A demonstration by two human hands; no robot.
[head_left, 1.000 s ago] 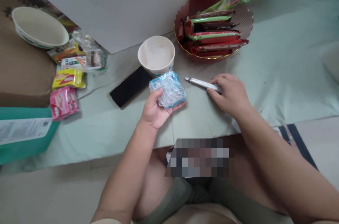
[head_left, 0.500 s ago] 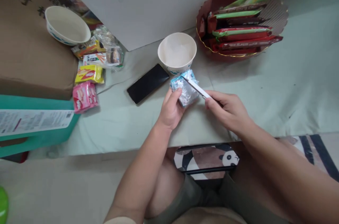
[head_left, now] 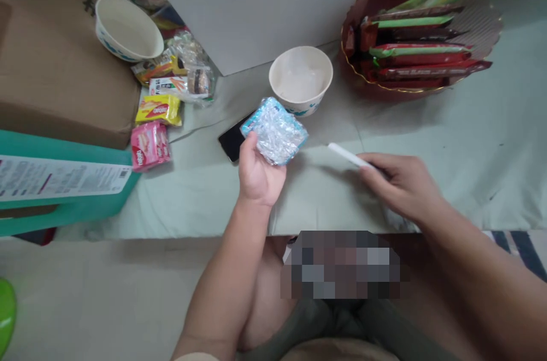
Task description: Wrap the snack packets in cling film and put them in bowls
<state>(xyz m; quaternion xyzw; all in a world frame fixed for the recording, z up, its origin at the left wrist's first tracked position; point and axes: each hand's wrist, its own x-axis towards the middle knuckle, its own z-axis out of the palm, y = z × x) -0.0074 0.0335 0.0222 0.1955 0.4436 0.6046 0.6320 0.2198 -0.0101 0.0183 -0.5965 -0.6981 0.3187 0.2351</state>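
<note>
My left hand (head_left: 260, 173) is closed round the lower edge of a square, blue-edged packet (head_left: 276, 132) in shiny, crinkled wrap, thumb on its near left side. The packet is held up, covering part of a black phone (head_left: 234, 142) on the cloth. Just behind it stands a white paper bowl (head_left: 301, 79) with blue marks, with something pale inside. To the right, my right hand (head_left: 399, 181) is closed on a slim white utility knife (head_left: 345, 154), apart from the packet and pointing left. No blade shows at its tip.
A red gold-rimmed basket (head_left: 405, 87) of wrapped snack bars stands back right. At left are another bowl (head_left: 128, 36), snack packs in yellow (head_left: 159, 110) and pink (head_left: 149, 146), a cardboard box (head_left: 64, 76) and a green carton (head_left: 106, 201). A pale panel (head_left: 256, 8) rises behind.
The knife has come off the packet, and my right hand has drawn away to the right. My left hand has tilted the packet and moved it left over the phone. The view has shifted slightly.
</note>
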